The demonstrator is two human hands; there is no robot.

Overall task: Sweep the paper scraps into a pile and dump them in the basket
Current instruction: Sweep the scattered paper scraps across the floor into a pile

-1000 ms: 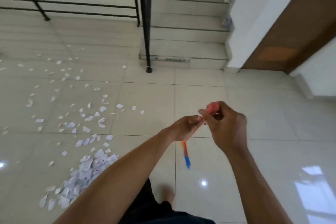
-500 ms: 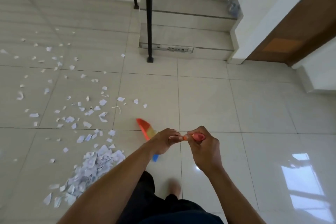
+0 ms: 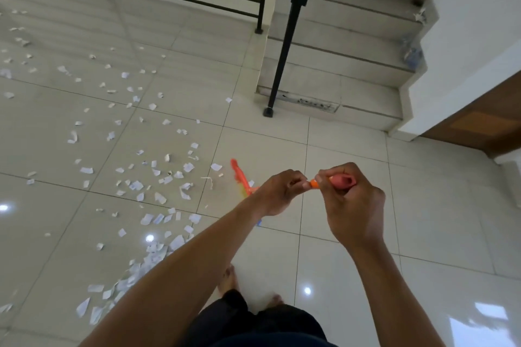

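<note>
Both hands grip the broom (image 3: pixel 239 177): your left hand (image 3: pixel 282 191) is curled round the handle, your right hand (image 3: pixel 349 200) wraps its end. Scraps (image 3: pixel 135 186) litter the floor (image 3: pixel 352 149) on its left side, with a part-built pile (image 3: pixel 152 259) nearest you. Recommended: bristles low, short strokes toward that pile. Basket not in view.

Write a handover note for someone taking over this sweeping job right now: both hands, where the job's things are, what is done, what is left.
Left hand: pinches the broom handle beside the right hand.
Right hand: grips the handle's top end.
Broom: brush end angled down at the floor; contact unclear.
Paper scraps: many scattered over the floor on the left; a partial pile lies closest, lower left of the view.
Basket: not in view.
Done: some scraps gathered.
Left: sweep in the rest, dump the pile in the basket.
</note>
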